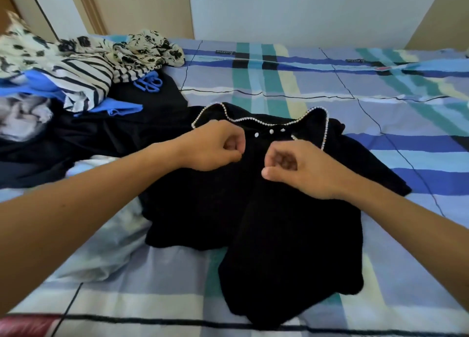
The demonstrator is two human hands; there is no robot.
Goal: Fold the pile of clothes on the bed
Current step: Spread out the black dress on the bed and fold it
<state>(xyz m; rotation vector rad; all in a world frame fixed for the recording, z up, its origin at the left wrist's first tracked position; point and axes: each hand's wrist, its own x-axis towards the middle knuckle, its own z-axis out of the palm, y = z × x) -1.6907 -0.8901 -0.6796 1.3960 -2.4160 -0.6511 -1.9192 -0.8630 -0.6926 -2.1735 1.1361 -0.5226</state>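
Observation:
A black top [266, 222] with a pearl-trimmed collar and white buttons lies spread on the bed in front of me, collar away from me. My left hand [215, 146] pinches the black fabric just below the collar on the left side of the button line. My right hand [299, 169] pinches the fabric on the other side, fingers curled, thumb pointing left. The two hands are close together over the chest of the top. A pile of clothes [76, 78] lies at the far left.
The pile holds a floral garment [149, 47], a striped one [83, 80], a blue one [119, 108], a grey one [20, 113] and dark cloth [101, 133]. The plaid bedsheet [330, 83] stretches to the right. A wall stands behind the bed.

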